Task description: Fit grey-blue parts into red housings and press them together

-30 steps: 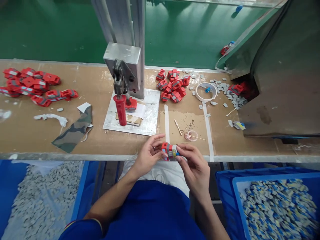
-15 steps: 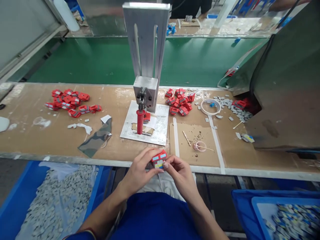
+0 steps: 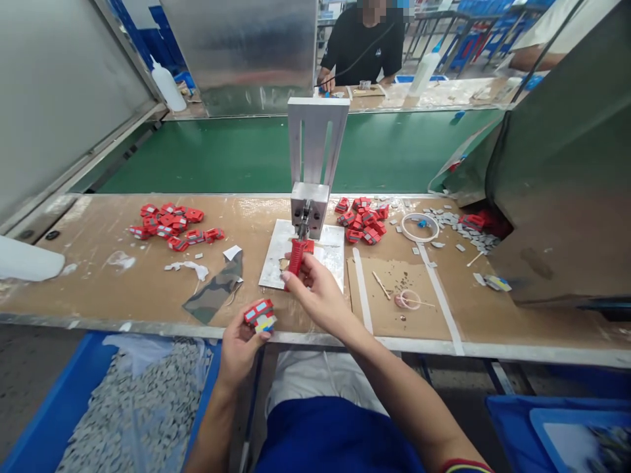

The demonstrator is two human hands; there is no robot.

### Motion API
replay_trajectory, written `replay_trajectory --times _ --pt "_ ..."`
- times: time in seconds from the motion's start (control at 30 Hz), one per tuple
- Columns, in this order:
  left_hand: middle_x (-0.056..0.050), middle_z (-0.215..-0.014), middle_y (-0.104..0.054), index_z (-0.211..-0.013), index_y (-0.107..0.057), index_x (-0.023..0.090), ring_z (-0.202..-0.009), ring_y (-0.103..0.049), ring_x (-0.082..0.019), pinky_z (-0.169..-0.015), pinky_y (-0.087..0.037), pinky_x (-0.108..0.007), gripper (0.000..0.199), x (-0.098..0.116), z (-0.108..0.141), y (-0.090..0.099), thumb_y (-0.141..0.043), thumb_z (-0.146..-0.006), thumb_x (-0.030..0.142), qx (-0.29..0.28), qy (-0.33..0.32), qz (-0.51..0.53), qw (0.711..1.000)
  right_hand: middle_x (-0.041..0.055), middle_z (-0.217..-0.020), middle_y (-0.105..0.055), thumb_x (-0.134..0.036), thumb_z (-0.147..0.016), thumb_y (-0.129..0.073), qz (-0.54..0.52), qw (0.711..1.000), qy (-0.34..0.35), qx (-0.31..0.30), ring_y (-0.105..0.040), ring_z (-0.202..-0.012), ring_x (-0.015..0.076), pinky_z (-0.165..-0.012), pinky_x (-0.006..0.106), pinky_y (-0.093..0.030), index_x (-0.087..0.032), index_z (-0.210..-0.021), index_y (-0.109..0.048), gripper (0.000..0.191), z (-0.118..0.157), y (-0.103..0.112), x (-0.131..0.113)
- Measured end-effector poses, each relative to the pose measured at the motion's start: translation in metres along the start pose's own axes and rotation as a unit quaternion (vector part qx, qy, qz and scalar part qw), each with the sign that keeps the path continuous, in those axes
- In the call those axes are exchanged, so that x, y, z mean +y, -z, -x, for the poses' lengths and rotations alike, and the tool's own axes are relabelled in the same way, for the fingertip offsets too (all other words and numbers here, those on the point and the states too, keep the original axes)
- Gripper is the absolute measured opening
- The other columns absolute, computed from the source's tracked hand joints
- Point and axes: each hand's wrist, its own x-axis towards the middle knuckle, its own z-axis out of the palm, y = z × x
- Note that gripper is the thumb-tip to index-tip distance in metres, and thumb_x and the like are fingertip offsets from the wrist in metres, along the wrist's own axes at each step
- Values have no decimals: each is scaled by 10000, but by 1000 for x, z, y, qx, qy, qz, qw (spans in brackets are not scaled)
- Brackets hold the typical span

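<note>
In the head view, the person has two hands at work. The left hand point(image 3: 239, 345) pinches one red toy car point(image 3: 259, 314) between thumb and fingers, at the bench's near edge, in front of the press and left of it. The car's yellow-and-blue end points down toward the person and slightly right; its row of light-blue patches slopes from lower left to upper right. The long axis is foreshortened, so its exact line cannot be told. The right hand point(image 3: 320, 292) is curled round the single red handle point(image 3: 296, 256) of the one metal press point(image 3: 310, 197), thumb on the near side.

One more red car point(image 3: 308, 246) sits on the press's white plate point(image 3: 271, 270). Two heaps of red cars lie on the bench, about ten in the left heap point(image 3: 170, 223) and about a dozen in the right heap point(image 3: 363, 220); overlap prevents an exact count. The bench also bears one camouflage piece point(image 3: 215, 288), one roll of tape point(image 3: 405, 233) and one small clear cup point(image 3: 408, 299). Two blue crates flank the person, the left crate point(image 3: 73, 387) full of grey pieces.
</note>
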Motion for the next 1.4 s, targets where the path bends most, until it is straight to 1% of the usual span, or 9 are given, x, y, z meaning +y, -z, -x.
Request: replay_trajectory --times 0.13,0.27,0.47,0.7,0.87,1.1,1.2,1.3,1.4 --pt "-29 -937 -773 -1185 -680 225 -609 -716 -121 -611 -619 -233 525 3 -8 7 -903 -720 321 28 42 41 998 49 -971 -723 -523 -1003 -549 -92 992 68 -62 -690 -826 165 -691 301 -604 -225 -1105 -646 329 3 4 -58" --pt "-26 -984 -766 -1165 -680 230 -632 -727 -114 -638 -634 -239 545 10 -14 2 -923 -683 308 32 70 66 995 50 -1161 -690 -457 -1029 -542 -35 969 236 62 -677 -874 146 -715 291 -584 -243 -1202 -635 290 -18 28 -106" --pt "-50 -991 -767 -1191 -699 214 -700 -747 -139 -695 -650 -271 464 20 -21 -19 -862 -776 346 -61 73 62 994 35 -945 -684 -418 -1032 -518 98 938 214 253 -668 -801 154 -699 303 -568 -247 -1089 -638 217 -18 63 -28" --pt "-97 -1164 -748 -1212 -735 212 -705 -729 -149 -711 -641 -295 369 80 -70 -64 -761 -864 335 -237 17 -36 971 165 -1329 -623 -291 -937 -578 250 957 110 96 -607 -1197 282 -1024 490 -511 -188 -1342 -546 419 -9 54 68" --pt "-91 -1146 -746 -1213 -733 221 -737 -737 -173 -725 -641 -320 384 100 -97 -58 -773 -853 349 -221 -20 -77 972 145 -1247 -655 -258 -939 -569 257 951 141 95 -609 -1168 280 -1034 474 -495 -191 -1259 -604 329 -17 48 47" --pt "-98 -1069 -741 -1124 -690 150 -630 -674 -118 -597 -591 -256 428 36 -121 -71 -814 -789 387 -131 -57 -62 988 47 -856 -646 -282 -1006 -506 211 904 290 232 -615 -785 201 -758 361 -519 -239 -926 -607 135 4 54 -31" --pt "-110 -1109 -736 -1143 -663 145 -599 -643 -91 -536 -551 -215 416 18 -131 -87 -775 -813 371 -106 -60 -81 989 31 -759 -643 -232 -1000 -500 246 909 314 122 -610 -686 197 -647 332 -506 -253 -977 -614 117 51 22 2" --pt "-84 -977 -741 -1153 -645 130 -564 -614 -83 -486 -509 -185 407 14 -139 -95 -747 -823 347 -107 -56 -89 989 197 -1211 -711 -354 -957 -588 371 880 295 -35 -686 -1047 324 -828 452 -574 -186 -1229 -630 323 96 -17 76" --pt "-71 -932 -736 -1189 -655 126 -549 -594 -81 -498 -510 -192 392 15 -141 -96 -714 -842 300 -128 -56 -98 985 196 -1335 -690 -121 -942 -512 418 847 315 -89 -667 -1222 289 -942 426 -570 -187 -1364 -586 433 119 -40 133"
